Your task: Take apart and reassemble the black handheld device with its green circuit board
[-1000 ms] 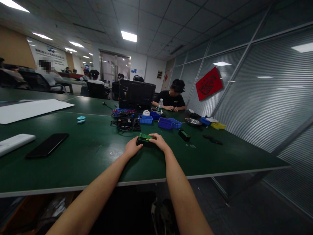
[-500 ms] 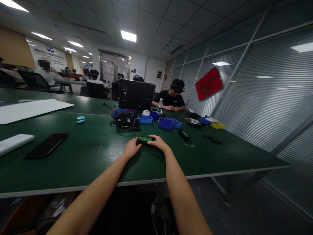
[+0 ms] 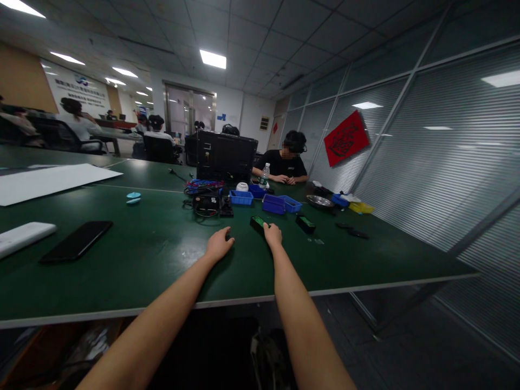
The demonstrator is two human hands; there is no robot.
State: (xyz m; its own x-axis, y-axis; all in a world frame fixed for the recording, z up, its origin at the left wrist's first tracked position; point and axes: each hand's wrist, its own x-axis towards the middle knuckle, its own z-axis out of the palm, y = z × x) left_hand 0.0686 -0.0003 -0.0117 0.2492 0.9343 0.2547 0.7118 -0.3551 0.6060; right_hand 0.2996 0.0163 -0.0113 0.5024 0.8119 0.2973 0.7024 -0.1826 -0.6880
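Note:
My right hand (image 3: pixel 273 235) grips the near end of a small black case with a green circuit board (image 3: pixel 257 221) in its top. The case lies at a slant, low over or on the green table; I cannot tell which. To its left, my left hand (image 3: pixel 219 244) rests by the tabletop, thumb and fingers apart, with nothing seen in it. A second black case with a green board (image 3: pixel 305 223) sits right of my right hand. Small clear pieces (image 3: pixel 319 241) lie just in front of that one.
Beyond my hands are a black power adapter (image 3: pixel 206 203), blue bins (image 3: pixel 273 203), a white ball (image 3: pixel 242 187), a bottle (image 3: pixel 264 174) and a monitor (image 3: pixel 226 156). A metal bowl (image 3: pixel 320 201) stands right; a phone (image 3: pixel 77 241) lies left. A person (image 3: pixel 284 162) sits across.
My left hand has let go of the black case. My right hand has carried or slid it to the right, and the case has turned from level to slanted.

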